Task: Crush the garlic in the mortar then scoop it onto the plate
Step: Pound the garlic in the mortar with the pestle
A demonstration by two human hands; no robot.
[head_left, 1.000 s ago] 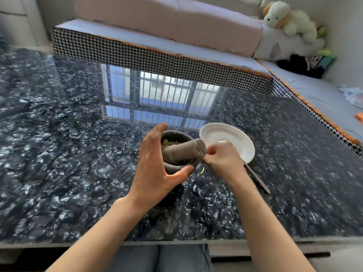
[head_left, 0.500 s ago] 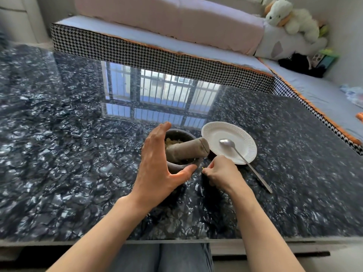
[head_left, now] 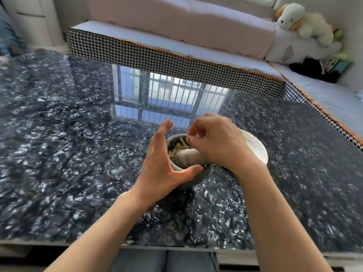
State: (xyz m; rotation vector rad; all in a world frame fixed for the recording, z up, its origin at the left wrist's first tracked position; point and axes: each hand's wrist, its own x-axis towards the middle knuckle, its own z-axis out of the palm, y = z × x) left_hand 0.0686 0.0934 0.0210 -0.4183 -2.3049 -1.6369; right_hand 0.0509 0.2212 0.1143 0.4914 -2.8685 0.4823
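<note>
The left hand (head_left: 161, 165) cups the near-left side of the mortar (head_left: 193, 179) — fingers straight and together along its far-left wall, thumb laid across the near rim, so the bowl sits in the fork between them. The mortar stands on the dark, glossy desk (head_left: 59, 154), and inside it, just right of the left palm, lies the pale crushed garlic (head_left: 177, 149) with a small green shoot at its far edge. The pestle (head_left: 189, 157) lies tilted across the bowl, its thick end down among the garlic and its other end hidden under the right hand (head_left: 218, 142).

That right hand hovers over the mortar's right half with its fingers curled; the thumb and forefinger tips meet just above the green shoot, but whether they pinch anything is too small to tell. The heel of the hand lies over the pestle — contact cannot be told. Just right of and behind the right hand, a white paper plate (head_left: 257, 148) rests on the desk, partly covered by the wrist. Beyond the desk runs a bed (head_left: 176, 46) with a checked edge.
</note>
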